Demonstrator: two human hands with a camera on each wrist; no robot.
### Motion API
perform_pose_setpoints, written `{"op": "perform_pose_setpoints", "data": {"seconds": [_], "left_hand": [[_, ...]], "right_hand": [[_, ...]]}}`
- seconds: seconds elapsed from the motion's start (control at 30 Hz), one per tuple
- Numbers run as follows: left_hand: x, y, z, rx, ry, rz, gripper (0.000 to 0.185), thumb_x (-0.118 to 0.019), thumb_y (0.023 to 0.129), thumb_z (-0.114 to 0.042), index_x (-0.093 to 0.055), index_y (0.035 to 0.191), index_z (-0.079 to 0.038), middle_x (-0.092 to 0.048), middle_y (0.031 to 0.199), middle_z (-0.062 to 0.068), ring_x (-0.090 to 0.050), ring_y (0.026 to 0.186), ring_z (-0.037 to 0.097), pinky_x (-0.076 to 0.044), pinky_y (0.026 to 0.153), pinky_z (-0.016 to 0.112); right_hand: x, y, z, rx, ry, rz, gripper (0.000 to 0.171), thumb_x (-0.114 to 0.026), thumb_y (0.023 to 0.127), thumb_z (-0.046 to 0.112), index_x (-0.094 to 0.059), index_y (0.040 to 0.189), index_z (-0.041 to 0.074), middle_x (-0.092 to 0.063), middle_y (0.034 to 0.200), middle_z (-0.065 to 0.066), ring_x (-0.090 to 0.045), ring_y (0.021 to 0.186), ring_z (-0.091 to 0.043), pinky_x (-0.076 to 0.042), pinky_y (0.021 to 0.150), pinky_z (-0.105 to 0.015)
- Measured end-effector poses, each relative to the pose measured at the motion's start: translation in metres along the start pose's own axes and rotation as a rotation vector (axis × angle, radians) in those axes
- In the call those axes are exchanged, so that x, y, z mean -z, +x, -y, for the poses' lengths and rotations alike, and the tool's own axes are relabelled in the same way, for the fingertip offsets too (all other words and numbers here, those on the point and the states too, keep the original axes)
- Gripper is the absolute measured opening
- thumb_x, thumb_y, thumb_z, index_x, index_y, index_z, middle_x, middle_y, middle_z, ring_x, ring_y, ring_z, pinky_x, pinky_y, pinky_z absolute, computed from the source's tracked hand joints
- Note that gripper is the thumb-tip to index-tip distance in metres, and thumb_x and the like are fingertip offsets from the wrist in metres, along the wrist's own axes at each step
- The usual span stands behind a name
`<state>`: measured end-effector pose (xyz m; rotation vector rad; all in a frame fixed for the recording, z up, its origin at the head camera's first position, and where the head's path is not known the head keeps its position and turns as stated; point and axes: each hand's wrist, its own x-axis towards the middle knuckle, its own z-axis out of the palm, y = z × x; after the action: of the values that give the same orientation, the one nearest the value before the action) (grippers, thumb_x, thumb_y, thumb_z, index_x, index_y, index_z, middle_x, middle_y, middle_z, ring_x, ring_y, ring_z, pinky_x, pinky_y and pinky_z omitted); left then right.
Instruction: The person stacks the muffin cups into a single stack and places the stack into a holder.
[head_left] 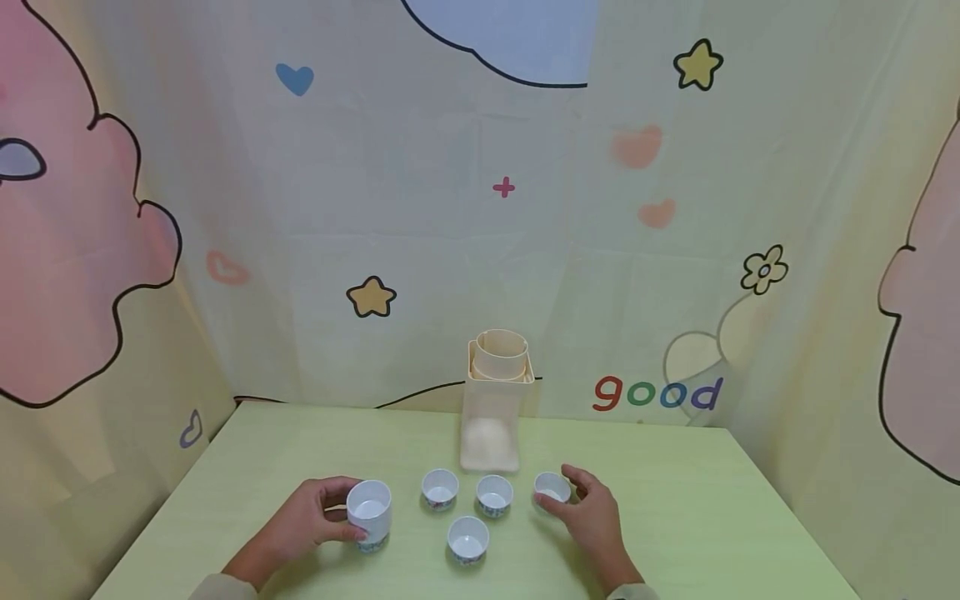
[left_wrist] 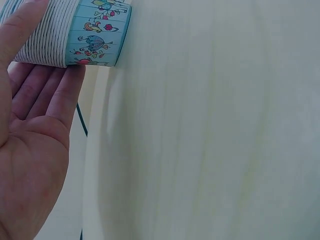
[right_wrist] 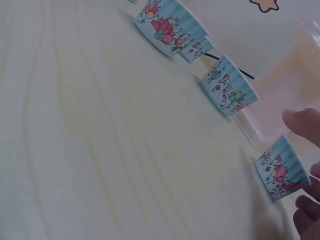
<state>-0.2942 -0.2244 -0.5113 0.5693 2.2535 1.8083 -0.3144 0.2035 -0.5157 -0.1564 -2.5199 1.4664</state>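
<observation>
My left hand [head_left: 311, 517] grips a stack of paper cups [head_left: 370, 515], thumb in front and fingers behind. Seen from the left wrist, the stack shows many nested white rims above a blue patterned cup wall [left_wrist: 97, 35]. At the right, my right hand [head_left: 596, 517] spreads its thumb and fingers around a single flower-printed paper cup [head_left: 552, 487] standing on the table. From the right wrist, the thumb [right_wrist: 305, 125] is apart from that cup [right_wrist: 281, 170], with fingers close behind its rim. Three more paper cups stand between the hands: one [head_left: 440, 487], another [head_left: 494, 495] and a nearer one [head_left: 468, 540].
A cream plastic stand [head_left: 489, 433] with a round tube [head_left: 502, 354] at its top stands behind the cups, near the table's back edge. The light green table [head_left: 675, 500] meets a printed cloth backdrop [head_left: 435, 192] at the back and sides.
</observation>
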Motion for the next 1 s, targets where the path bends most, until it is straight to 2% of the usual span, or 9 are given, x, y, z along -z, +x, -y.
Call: {"op": "perform_pose_setpoints", "data": {"seconds": [0.33,0.6,1.0], "left_hand": [[-0.0004,0.0000,-0.0014,-0.003,0.002,-0.002,0.071,-0.092,0.075,-0.016,-0.059,0.133,0.009,-0.065,0.131,0.026,-0.069,0.116,0.034,-0.060,0.095,0.030],[0.0011,0.0009,-0.0009,-0.002,-0.006,0.004,0.071,-0.091,0.076,-0.016,-0.059,0.134,0.009,-0.066,0.131,0.025,-0.069,0.115,0.034,-0.060,0.095,0.032],[0.0015,0.0008,-0.0008,0.003,-0.019,0.012,0.070,-0.091,0.076,-0.015,-0.059,0.134,0.008,-0.065,0.132,0.024,-0.069,0.115,0.034,-0.060,0.093,0.029]], "right_hand": [[-0.0013,0.0025,-0.0046,-0.008,-0.094,-0.003,0.075,-0.094,0.072,0.035,-0.065,0.132,0.001,-0.068,0.133,-0.018,-0.060,0.125,-0.036,-0.050,0.107,-0.053],[-0.0041,0.0051,-0.0085,0.017,-0.115,-0.020,0.070,-0.095,0.071,0.033,-0.069,0.127,0.001,-0.071,0.127,-0.018,-0.064,0.117,-0.031,-0.053,0.099,-0.043],[-0.0030,0.0047,-0.0081,-0.008,-0.084,0.006,0.073,-0.095,0.071,0.031,-0.066,0.129,-0.002,-0.069,0.129,-0.021,-0.062,0.122,-0.035,-0.050,0.108,-0.053]]}}
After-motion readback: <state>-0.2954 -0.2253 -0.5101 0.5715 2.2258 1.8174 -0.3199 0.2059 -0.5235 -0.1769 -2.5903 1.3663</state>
